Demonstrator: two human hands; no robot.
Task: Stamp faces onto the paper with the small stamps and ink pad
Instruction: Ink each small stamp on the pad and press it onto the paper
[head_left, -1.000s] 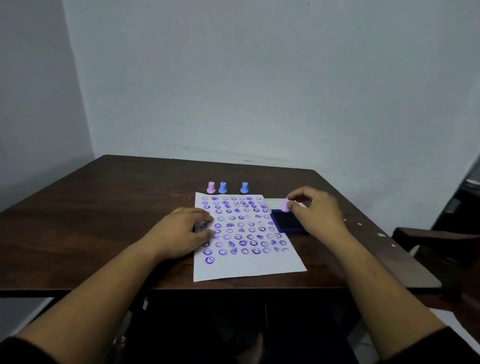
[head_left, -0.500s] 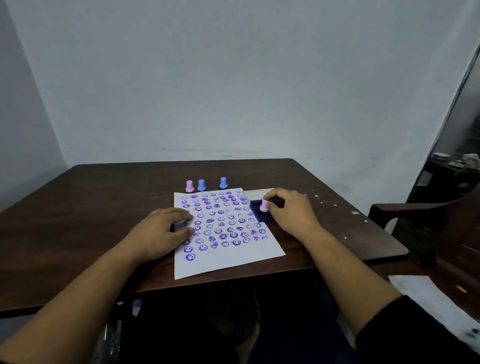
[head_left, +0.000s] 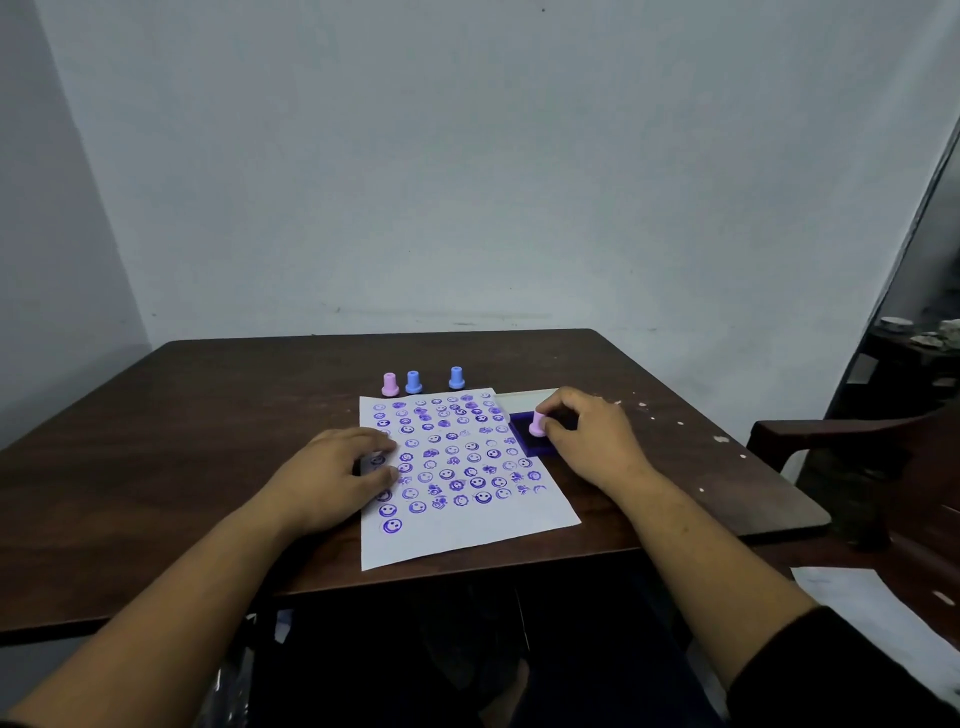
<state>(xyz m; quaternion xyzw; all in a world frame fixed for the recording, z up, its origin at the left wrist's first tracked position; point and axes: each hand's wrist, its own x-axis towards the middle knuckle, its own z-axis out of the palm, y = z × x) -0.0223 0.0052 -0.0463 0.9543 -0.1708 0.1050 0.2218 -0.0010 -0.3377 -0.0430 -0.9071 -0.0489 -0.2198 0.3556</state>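
Observation:
A white paper (head_left: 467, 530) covered with several rows of purple stamped faces lies on the dark wooden table (head_left: 208, 415). My left hand (head_left: 332, 478) rests flat on the paper's left edge with fingers spread. My right hand (head_left: 592, 441) pinches a small pink stamp (head_left: 537, 423) that stands on the dark blue ink pad (head_left: 524, 441), just right of the paper. A pink stamp (head_left: 390, 384) and two blue stamps (head_left: 413, 382) (head_left: 456, 378) stand upright in a row behind the paper.
The ink pad's pale lid (head_left: 524, 400) lies behind the pad. White flecks dot the table's right side. A dark wooden chair (head_left: 857, 467) stands right of the table, with shelves of crockery beyond it. A pale wall is close behind.
My right hand moved the pink stamp onto the ink pad. The camera view turned right and down a little. My left hand stayed on the paper.

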